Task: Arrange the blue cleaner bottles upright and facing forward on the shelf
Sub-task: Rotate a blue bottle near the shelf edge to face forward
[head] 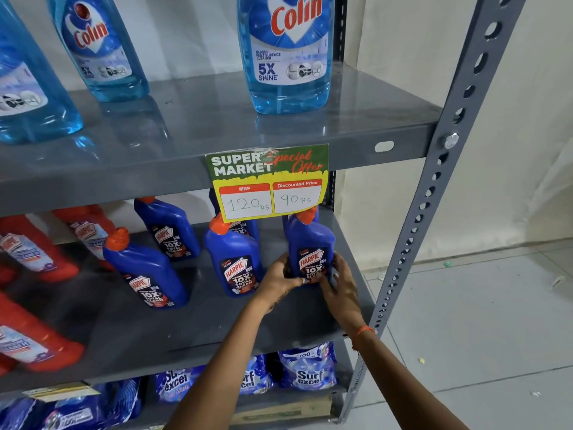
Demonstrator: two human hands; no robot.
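Observation:
Several blue Harpic cleaner bottles with orange caps stand upright on the grey middle shelf (130, 330). The rightmost blue bottle (310, 240) faces forward near the shelf's right end. My left hand (277, 279) wraps its lower left side and my right hand (339, 285) presses its lower right side. Another blue bottle (234, 259) stands just left of it, label forward. A third (145, 268) stands further left and a fourth (170, 228) behind it. One more is half hidden behind the price sign.
A supermarket price sign (268, 181) hangs from the upper shelf edge. Red Harpic bottles (37, 252) fill the left of the middle shelf. Light-blue Colin bottles (286, 54) stand on the upper shelf. Surf Excel packs (307, 367) lie below. A slotted steel post (431, 193) bounds the right.

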